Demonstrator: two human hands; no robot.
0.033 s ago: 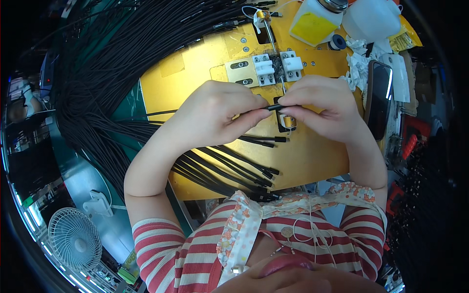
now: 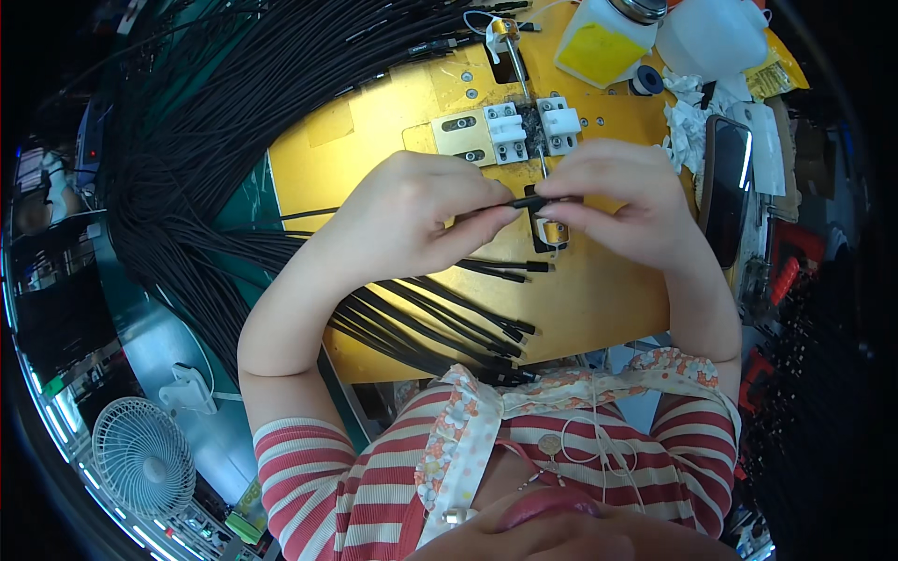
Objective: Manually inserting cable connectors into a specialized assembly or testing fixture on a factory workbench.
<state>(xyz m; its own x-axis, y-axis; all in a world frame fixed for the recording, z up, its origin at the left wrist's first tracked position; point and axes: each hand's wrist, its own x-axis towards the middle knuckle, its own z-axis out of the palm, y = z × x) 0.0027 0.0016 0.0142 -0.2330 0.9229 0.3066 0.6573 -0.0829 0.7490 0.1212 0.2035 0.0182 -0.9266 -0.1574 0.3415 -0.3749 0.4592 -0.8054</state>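
Between both hands, over the gold work plate point(image 2: 599, 309), is a black cable's connector end point(image 2: 529, 202). My left hand point(image 2: 412, 215) is closed, thumb and forefinger pinching the cable just behind that end. From the other side my right hand point(image 2: 622, 201) grips the connector's tip between thumb and fingers. Just beyond the hands sits a small fixture with a left white clamp block point(image 2: 506, 133) and a right white block point(image 2: 559, 126). A metal rod with a gold fitting point(image 2: 554, 232) shows under the right fingers.
A large bundle of black cables point(image 2: 178, 187) fans out at left. More cable ends point(image 2: 468, 323) lie near me. At the far right are a bottle with a yellow label point(image 2: 599, 47), a white container point(image 2: 711, 39), crumpled tissue point(image 2: 686, 131) and a phone point(image 2: 725, 192). A fan point(image 2: 145, 458) stands lower left.
My right thumb and fingers have shifted slightly on the connector, showing a little more of it. The left hand has barely moved.
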